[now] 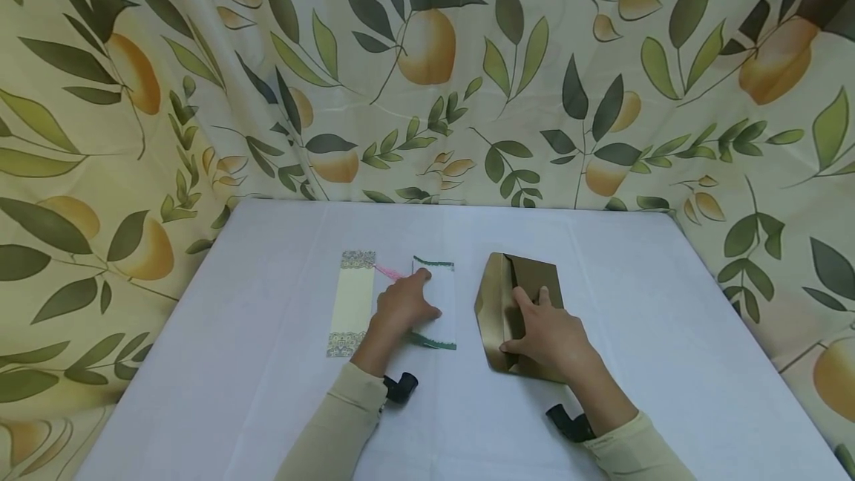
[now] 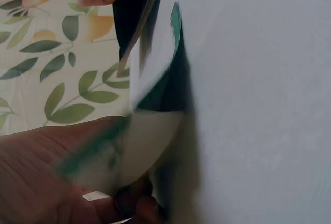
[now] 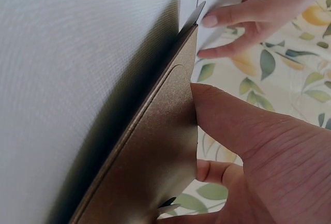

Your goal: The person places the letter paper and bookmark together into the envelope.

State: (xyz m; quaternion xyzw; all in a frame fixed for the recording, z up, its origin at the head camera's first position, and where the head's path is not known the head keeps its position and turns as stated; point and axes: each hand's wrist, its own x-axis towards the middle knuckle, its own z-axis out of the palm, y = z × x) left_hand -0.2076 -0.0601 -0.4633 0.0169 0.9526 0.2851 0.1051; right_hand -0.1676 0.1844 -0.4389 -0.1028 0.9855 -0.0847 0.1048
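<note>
A gold envelope (image 1: 494, 310) with its pointed flap to the left lies right of centre. My right hand (image 1: 551, 336) is over it, curled fingers and thumb gripping the paper along its dark mouth; that edge stands up in the right wrist view. My left hand (image 1: 405, 303) reaches over a white card (image 1: 441, 288) with green decorated ends, index finger and thumb spread apart at its face. The left wrist view shows the card's near end bent up, a blurred flap (image 2: 150, 141) beside the thumb. Other left fingers are partly hidden.
Left of my left hand lies a cream bookmark (image 1: 354, 299) with patterned ends and a pink tassel (image 1: 387, 272) running toward the hand. A white cloth covers the table (image 1: 267, 392). A fruit-and-leaf patterned curtain (image 1: 467, 110) hangs behind and at the sides.
</note>
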